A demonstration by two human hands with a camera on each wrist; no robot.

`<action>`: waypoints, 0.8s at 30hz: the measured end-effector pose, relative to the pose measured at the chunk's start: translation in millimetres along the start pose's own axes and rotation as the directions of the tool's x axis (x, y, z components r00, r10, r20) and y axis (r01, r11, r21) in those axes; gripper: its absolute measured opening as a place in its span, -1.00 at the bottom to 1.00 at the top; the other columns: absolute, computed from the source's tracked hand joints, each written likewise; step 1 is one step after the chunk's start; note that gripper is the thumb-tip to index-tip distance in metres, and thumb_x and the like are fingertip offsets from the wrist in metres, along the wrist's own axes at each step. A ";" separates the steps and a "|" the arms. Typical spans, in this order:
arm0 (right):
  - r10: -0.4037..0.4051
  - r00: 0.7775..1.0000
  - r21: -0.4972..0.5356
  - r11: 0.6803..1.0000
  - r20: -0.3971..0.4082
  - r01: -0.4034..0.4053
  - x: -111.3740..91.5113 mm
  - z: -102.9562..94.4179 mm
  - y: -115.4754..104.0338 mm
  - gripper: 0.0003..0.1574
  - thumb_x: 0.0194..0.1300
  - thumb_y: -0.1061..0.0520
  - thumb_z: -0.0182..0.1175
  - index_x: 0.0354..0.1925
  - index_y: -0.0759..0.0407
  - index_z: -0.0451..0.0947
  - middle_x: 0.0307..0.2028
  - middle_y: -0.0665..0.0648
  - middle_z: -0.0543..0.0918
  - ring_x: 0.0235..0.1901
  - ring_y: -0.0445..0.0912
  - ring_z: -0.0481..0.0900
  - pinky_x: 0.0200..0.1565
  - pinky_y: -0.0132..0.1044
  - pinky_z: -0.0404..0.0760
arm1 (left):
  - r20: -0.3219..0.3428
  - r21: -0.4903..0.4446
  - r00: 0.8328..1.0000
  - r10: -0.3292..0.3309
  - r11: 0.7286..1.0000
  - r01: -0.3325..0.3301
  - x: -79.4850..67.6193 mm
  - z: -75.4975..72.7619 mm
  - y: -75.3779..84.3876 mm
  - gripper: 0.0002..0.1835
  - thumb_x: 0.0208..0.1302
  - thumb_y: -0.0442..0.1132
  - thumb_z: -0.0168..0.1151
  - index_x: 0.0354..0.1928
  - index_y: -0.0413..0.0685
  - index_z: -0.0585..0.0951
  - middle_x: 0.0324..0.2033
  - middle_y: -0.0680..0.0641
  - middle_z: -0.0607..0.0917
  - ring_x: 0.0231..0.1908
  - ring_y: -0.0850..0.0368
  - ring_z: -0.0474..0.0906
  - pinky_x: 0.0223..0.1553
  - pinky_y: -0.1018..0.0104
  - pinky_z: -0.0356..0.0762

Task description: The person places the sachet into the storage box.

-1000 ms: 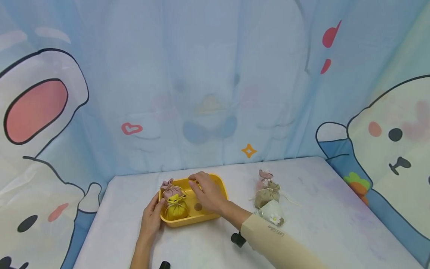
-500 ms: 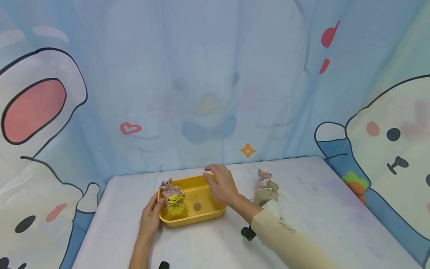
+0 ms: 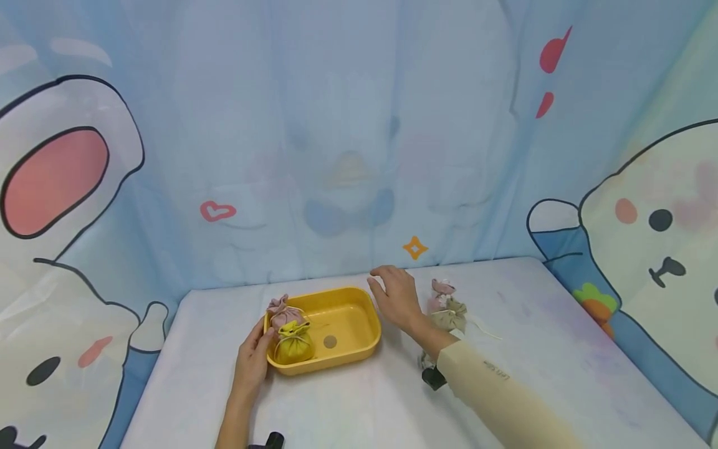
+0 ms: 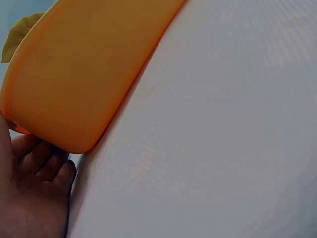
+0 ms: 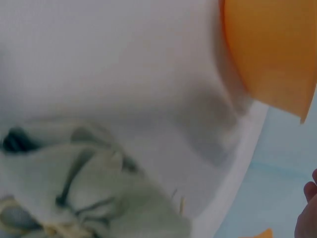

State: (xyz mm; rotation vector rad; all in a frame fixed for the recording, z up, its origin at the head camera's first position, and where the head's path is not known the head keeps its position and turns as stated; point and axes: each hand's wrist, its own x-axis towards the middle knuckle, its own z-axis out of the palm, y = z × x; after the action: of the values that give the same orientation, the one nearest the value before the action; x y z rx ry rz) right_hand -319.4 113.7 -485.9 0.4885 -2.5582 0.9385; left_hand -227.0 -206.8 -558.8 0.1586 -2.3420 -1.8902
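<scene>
My left hand [image 3: 251, 365] grips the left end of a yellow plastic tray [image 3: 350, 318], its thumb at the rim. In the left wrist view its fingers [image 4: 47, 161] curl against the tray's outer wall. Inside the tray's left end sit a shiny yellow drawstring pouch [image 3: 295, 346] and a dusty-pink pouch [image 3: 285, 317]. Past the tray's right end, my right hand [image 3: 397, 299] hovers with loosely bent fingers and holds nothing. Beside its wrist lies an olive-beige pouch [image 3: 450, 317]. A pale pouch [image 5: 133, 193] appears blurred in the right wrist view; the right forearm mostly hides it from the head view.
Behind the beige pouch lies another pink pouch [image 3: 443, 288]. A thin cord [image 3: 487, 330] trails right across the white tabletop [image 3: 561, 362]. A blue cartoon curtain [image 3: 348, 125] hangs along the table's back edge. Black wrist-camera parts [image 3: 434, 378] show below the right wrist.
My right hand has moved right and back, from above the tray's inside to beyond its right end, uncovering the tray's floor. The left hand stays on the tray.
</scene>
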 end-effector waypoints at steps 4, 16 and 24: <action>0.034 0.999 -0.039 0.999 -0.006 -0.034 1.1 -6.5 12.5 -0.58 0.62 -0.02 0.06 0.15 0.22 0.64 0.17 0.26 0.67 0.22 0.24 0.54 0.36 0.31 0.36 | -0.002 0.001 1.000 0.008 1.000 -0.008 0.6 -0.3 1.0 -0.41 0.67 0.03 -0.04 0.60 0.03 0.28 0.56 -0.10 0.34 0.56 -0.07 0.25 0.53 0.08 0.21; 0.105 0.994 -0.106 0.989 -0.018 -0.106 -2.0 -23.3 32.6 -0.54 0.64 -0.05 0.03 0.17 0.24 0.63 0.19 0.27 0.66 0.26 0.25 0.52 0.41 0.30 0.33 | -0.002 -0.016 1.000 -0.010 1.000 0.010 0.5 -0.3 0.0 -0.37 0.64 0.09 -0.02 0.61 0.03 0.27 0.55 -0.12 0.36 0.54 -0.09 0.27 0.58 0.01 0.16; 0.115 0.993 -0.143 0.983 -0.035 -0.119 -4.3 -31.5 42.4 -0.54 0.61 -0.04 0.07 0.15 0.27 0.64 0.18 0.30 0.67 0.27 0.28 0.53 0.37 0.35 0.37 | 0.010 -0.009 1.000 -0.021 1.000 0.021 -0.5 -0.5 1.0 -0.39 0.65 0.08 -0.03 0.61 0.09 0.26 0.57 -0.07 0.33 0.48 -0.03 0.37 0.49 0.31 0.27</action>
State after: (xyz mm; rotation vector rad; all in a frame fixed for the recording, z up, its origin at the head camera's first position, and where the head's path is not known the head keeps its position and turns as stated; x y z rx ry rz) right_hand -327.2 166.1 -488.5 0.2848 -2.6309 0.7843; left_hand -226.4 -206.9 -557.7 0.1737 -2.3474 -1.9146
